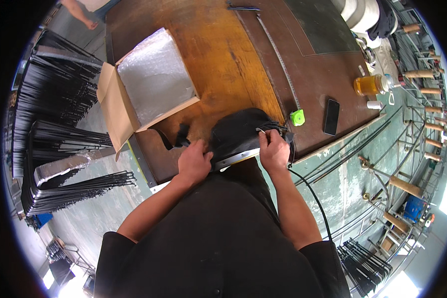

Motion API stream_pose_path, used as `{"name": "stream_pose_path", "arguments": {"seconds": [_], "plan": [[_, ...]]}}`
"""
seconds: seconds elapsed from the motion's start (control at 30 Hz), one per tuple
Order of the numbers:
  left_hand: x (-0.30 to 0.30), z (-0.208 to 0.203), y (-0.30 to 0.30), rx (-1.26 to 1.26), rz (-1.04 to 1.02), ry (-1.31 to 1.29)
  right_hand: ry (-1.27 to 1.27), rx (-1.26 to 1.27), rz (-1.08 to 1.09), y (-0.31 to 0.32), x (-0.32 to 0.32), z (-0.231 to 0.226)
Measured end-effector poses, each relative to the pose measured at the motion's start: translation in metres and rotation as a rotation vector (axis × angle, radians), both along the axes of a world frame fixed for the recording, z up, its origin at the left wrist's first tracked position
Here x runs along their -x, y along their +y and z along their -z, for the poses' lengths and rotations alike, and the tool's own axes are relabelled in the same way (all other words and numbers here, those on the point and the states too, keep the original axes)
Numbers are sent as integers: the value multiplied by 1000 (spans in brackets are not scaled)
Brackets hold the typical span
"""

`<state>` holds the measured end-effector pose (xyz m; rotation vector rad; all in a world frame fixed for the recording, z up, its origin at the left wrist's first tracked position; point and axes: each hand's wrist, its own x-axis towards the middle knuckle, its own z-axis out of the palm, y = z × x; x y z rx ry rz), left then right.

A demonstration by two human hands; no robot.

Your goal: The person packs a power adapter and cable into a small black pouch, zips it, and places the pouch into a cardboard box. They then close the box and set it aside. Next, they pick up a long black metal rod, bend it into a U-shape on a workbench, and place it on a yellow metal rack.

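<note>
A black soft fabric bag (240, 130) lies at the near edge of the table, in front of my body. My left hand (195, 161) is closed at its left end, with the fingers curled on the black fabric. At its right end my right hand (274, 151) pinches a small light-coloured loop (261, 130), whose kind I cannot make out. A black strap (180, 137) trails onto the table beyond my left hand. Next to my right hand a black cable (308, 185) hangs down toward my side.
An open cardboard box (119, 107) holding bubble wrap (156, 74) stands left on the table. To the right are a green tape measure (297, 117), its blade extended, a phone (332, 117) and a jar of amber liquid (370, 85). Black rods (59, 89) hang at left. Another person's hand (91, 24) shows far left.
</note>
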<state>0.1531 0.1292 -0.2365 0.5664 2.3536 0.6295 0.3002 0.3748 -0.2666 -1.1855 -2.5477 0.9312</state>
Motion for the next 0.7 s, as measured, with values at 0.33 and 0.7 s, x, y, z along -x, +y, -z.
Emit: {"name": "stream_pose_path", "arguments": {"seconds": [0.33,0.7], "plan": [[-1,7,137,-263,582,490,96,-5,13,13,6,8],[6,20,128,-236,493,294,173,21,129,84,-14,-2]]}}
